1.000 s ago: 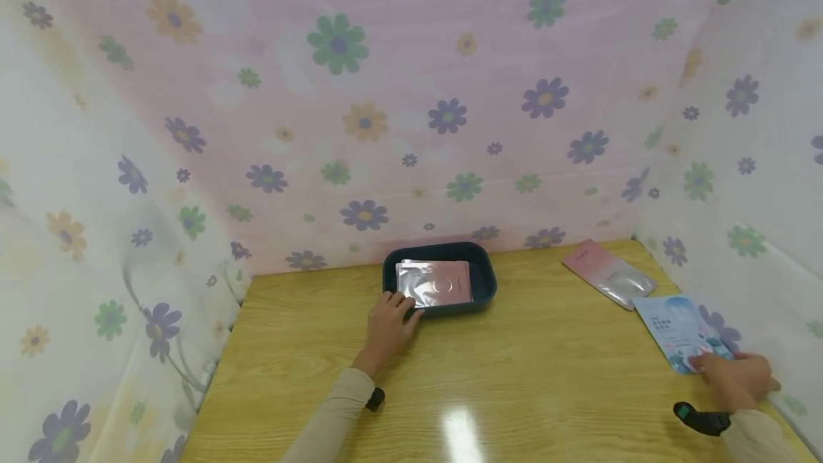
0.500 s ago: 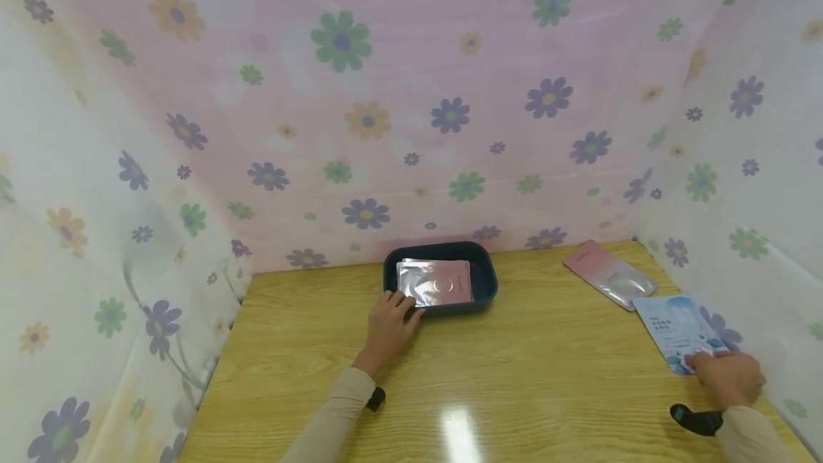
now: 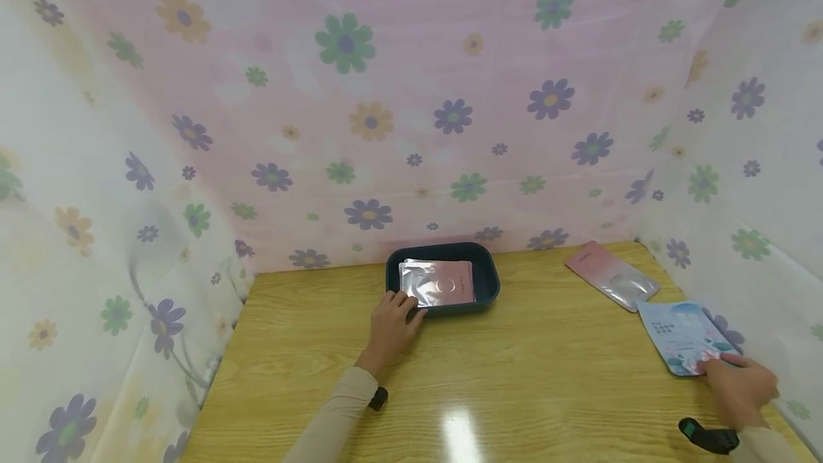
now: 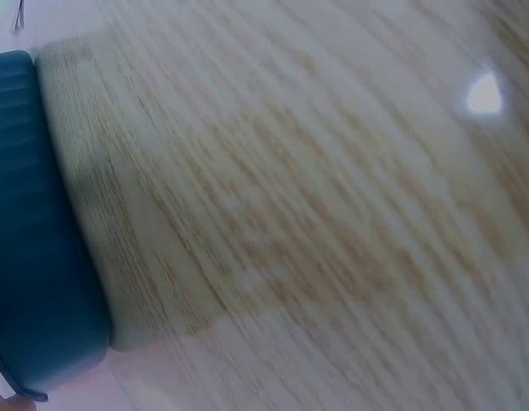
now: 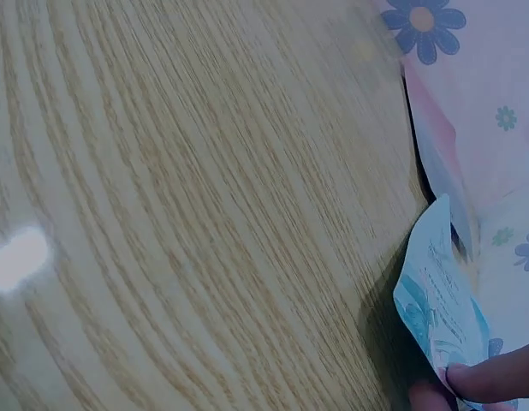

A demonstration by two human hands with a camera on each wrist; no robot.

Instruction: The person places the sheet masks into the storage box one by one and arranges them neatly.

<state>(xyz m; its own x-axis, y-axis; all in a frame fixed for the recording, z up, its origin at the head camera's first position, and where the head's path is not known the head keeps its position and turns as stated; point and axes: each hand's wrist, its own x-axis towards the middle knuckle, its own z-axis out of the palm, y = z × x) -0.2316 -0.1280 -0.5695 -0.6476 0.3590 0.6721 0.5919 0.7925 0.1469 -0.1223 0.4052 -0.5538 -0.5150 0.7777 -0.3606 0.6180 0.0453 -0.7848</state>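
Observation:
With thumb and fingertips, my right hand pinches the near edge of a light-blue sheet mask packet printed with flowers. In the right wrist view this packet bends and stands partly off the table, gripped by the thumb. My left hand holds the near left corner of a dark teal tray, fingers over the rim and thumb at the front wall. Inside the tray lie pink and silver packets, stacked. The left wrist view mostly shows the tray's outer wall.
Another pink and silver packet lies on the wooden table at the back right, just behind the blue one. Flowered cloth walls in the table at the back and both sides.
My right hand has shifted its grip along the blue packet's near edge, and the packet now lifts and bends slightly. The left hand stays on the tray.

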